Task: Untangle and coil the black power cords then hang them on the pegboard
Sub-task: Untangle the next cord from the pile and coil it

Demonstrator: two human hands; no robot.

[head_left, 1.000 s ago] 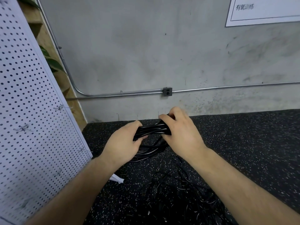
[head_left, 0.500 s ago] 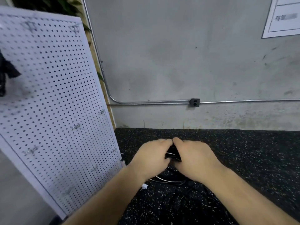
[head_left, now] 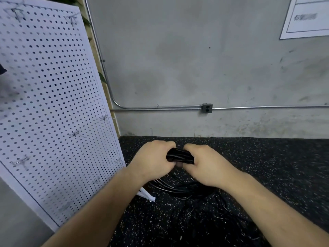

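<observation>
Both hands are meeting in the lower centre of the frame. The left hand [head_left: 153, 161] is clenching its curled fingers round 1 end of a bundle of black power cords [head_left: 179, 155], and the right hand [head_left: 208, 166] is grasping the other end, so only a short stretch of gathered strands is showing between the 2 fists. Loops of the same bundle are hanging below the hands toward the speckled black floor mat [head_left: 276, 166]; whether they are touching it is unclear. More loose black cords [head_left: 213, 216] are lying tangled on the mat in the lower centre, between the forearms. A white pegboard [head_left: 53, 104] is filling the left of the frame, leaning tilted, with several wire hooks [head_left: 73, 134] sticking out of it. A small white object [head_left: 146, 195] is lying by its lower corner, just beside the left forearm. Across the grey wall, a metal conduit [head_left: 267, 107] is running through a small junction box [head_left: 206, 108]. A blurred white sign [head_left: 306, 16] is hanging in the upper right.
</observation>
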